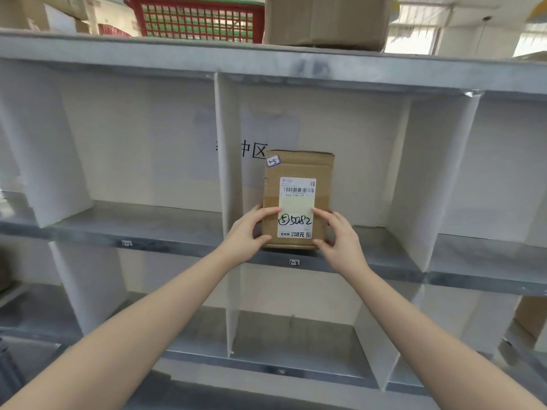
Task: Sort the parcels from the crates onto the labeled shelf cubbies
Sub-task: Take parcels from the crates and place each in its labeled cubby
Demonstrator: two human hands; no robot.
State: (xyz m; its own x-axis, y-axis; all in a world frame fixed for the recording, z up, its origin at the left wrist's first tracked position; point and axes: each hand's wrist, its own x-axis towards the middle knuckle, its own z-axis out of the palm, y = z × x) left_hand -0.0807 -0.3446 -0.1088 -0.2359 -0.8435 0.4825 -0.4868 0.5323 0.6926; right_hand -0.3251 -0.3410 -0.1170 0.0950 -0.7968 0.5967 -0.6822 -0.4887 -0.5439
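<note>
A brown cardboard parcel (299,173) stands upright on the grey shelf board (384,255) of the middle cubby. It carries a white shipping label with a barcode and handwritten "5082", plus a small "1-3" sticker at its top left corner. My left hand (247,233) grips the parcel's lower left side, thumb on its front. On the lower right side my right hand (340,238) holds it the same way. A small tag (294,262) reading "1-3" sits on the shelf edge just below the parcel.
White dividers (226,173) split the shelf into cubbies; those to the left, right and below hold nothing visible. On top of the shelf stand a red plastic crate (198,19) and a large cardboard box (325,22). Another tag (126,243) marks the left cubby.
</note>
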